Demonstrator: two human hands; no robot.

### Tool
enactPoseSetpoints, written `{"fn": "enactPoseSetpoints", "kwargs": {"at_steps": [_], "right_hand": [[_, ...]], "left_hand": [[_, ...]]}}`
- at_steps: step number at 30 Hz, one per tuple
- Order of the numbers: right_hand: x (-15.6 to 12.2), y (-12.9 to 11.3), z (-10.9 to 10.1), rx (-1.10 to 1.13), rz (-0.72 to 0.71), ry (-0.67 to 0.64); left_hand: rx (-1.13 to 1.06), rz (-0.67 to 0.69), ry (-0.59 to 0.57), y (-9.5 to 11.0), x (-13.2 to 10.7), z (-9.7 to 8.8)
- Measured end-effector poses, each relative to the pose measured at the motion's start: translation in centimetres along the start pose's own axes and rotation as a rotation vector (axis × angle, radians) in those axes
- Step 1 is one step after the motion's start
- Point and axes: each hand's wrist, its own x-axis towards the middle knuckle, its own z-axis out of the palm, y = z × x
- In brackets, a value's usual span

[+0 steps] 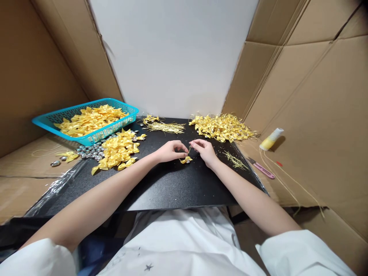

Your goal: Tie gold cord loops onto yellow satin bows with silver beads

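At the middle of the black table, a small yellow ribbon bow (pixel 186 160) with a silvery bell hangs just below my fingertips. My left hand (pixel 172 150) pinches the thin yellow-green cord (pixel 189 149) above the bow. Close by on the right, my right hand (pixel 204 150) has thumb and forefinger pressed together at the cord's upper end. The fingertips hide most of the cord's path. Left of my hands lies a heap of yellow bows (pixel 120 148), beside a cluster of silvery bells (pixel 91 150).
A blue basket (pixel 115 130) of bows stands at the back left. Cut cords (pixel 166 127) lie behind my hands, with a pile of corded bows (pixel 222 128) at the back right. Cord scraps (pixel 235 160), a pink-handled cutter (pixel 263 169) and a cord spool (pixel 271 139) are on the right.
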Motion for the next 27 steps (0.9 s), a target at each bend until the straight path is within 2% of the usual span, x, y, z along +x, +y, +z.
{"fn": "enactPoseSetpoints", "kwargs": {"at_steps": [7, 17, 22, 27], "right_hand": [[-0.16, -0.31, 0.07, 0.013, -0.016, -0.033], [-0.12, -0.5, -0.01, 0.027, -0.003, -0.005], [-0.22, -0.56, 0.06, 0.029, -0.003, -0.008], [-0.27, -0.61, 0.12, 0.025, -0.012, -0.024]], "left_hand": [[-0.047, 0.043, -0.012, 0.13, 0.1, 0.01], [-0.054, 0.051, -0.083, 0.01, -0.09, -0.24], [-0.031, 0.035, -0.038, 0.03, 0.03, -0.5], [-0.052, 0.086, -0.046, 0.42, 0.14, -0.13]]}}
